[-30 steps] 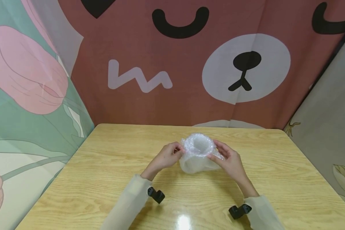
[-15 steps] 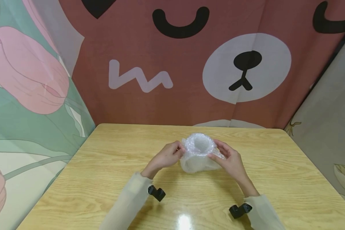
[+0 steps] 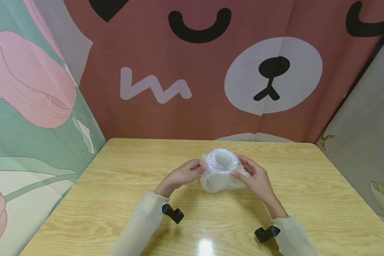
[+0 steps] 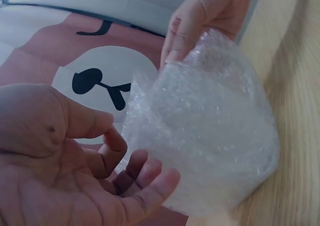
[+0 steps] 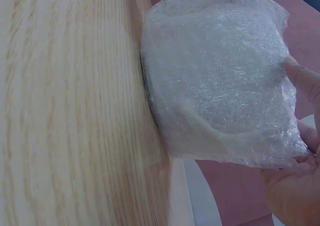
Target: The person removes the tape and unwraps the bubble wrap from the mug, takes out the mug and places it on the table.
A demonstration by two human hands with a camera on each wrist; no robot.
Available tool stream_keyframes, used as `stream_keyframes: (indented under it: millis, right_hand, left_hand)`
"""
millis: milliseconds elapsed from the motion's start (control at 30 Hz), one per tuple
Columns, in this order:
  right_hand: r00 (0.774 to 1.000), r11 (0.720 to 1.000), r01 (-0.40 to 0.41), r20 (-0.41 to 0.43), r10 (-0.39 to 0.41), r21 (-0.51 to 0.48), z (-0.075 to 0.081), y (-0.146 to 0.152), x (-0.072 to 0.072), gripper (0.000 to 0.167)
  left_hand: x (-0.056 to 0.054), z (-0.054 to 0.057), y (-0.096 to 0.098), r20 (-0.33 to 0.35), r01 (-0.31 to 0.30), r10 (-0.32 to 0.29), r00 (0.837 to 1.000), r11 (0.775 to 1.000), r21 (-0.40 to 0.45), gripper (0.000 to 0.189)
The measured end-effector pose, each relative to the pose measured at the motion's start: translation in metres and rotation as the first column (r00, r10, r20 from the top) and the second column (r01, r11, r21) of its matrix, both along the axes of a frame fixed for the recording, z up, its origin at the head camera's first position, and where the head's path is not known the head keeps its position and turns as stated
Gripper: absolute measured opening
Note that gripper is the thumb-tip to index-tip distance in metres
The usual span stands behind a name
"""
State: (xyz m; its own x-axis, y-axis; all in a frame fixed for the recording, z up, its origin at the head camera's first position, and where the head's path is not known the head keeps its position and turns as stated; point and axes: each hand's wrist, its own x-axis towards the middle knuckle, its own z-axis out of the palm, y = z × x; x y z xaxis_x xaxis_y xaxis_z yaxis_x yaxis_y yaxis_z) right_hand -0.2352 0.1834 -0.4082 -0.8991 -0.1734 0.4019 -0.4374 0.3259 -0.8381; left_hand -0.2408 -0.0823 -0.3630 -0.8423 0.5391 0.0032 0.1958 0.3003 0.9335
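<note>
Fabric hangings: three counted. Bear-face hanging is hung behind, tulip-print hanging at left, grey hanging at right. Table: one, wood-grain top. Pale sleeves: two, left sleeve and right sleeve.

Bubble-wrap bundle: one, located right of centre toward the table's far half, held between both hands. Round hollow is seen at its top; contents can't be told. Underside is seen against the tabletop in the right wrist view.

Hands: two, both occupied. Right hand: bundle's right edge is gripped, thumb placed on the near side, fingers on the far side, moderate spread. Left hand: wrap's left edge is pinched, thumb and index nearly closed, other fingers loosely bent.

Black wrist cameras: two, left camera and right camera, one mounted per cuff.
</note>
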Motion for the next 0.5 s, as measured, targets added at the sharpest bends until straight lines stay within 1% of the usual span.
stream_keyframes:
  millis: [67, 133, 200, 267, 400, 500]
  right_hand:
    - [1.0, 1.0, 0.0, 0.002, 0.0, 0.009, 0.008, -0.002, 0.005, 0.058]
    - [1.0, 1.0, 0.001, 0.002, -0.001, 0.015, 0.018, -0.005, 0.012, 0.056]
    - [1.0, 1.0, -0.001, 0.0, 0.001, 0.016, 0.026, -0.008, 0.017, 0.055]
    - [1.0, 1.0, 0.0, -0.003, 0.0, 0.022, 0.029, -0.009, 0.02, 0.055]
    - [1.0, 1.0, -0.004, -0.004, 0.004, 0.026, 0.028, -0.009, 0.018, 0.055]
    - [1.0, 1.0, -0.002, 0.003, 0.002, 0.024, 0.017, -0.005, 0.01, 0.057]
  left_hand:
    - [0.0, 0.0, 0.0, 0.055, 0.001, -0.003, 0.998, 0.999, 0.036, 0.021]
    - [0.0, 0.001, 0.0, 0.09, -0.008, 0.003, 0.996, 0.999, 0.051, 0.022]
    - [-0.001, 0.002, 0.0, 0.106, -0.013, 0.006, 0.994, 0.998, 0.06, 0.022]
    - [-0.001, 0.002, 0.001, 0.112, -0.014, 0.007, 0.994, 0.998, 0.063, 0.021]
    - [0.0, 0.005, 0.002, 0.138, -0.014, 0.006, 0.99, 0.998, 0.061, 0.02]
    - [0.001, 0.008, 0.001, 0.159, -0.02, 0.011, 0.987, 0.998, 0.057, 0.021]
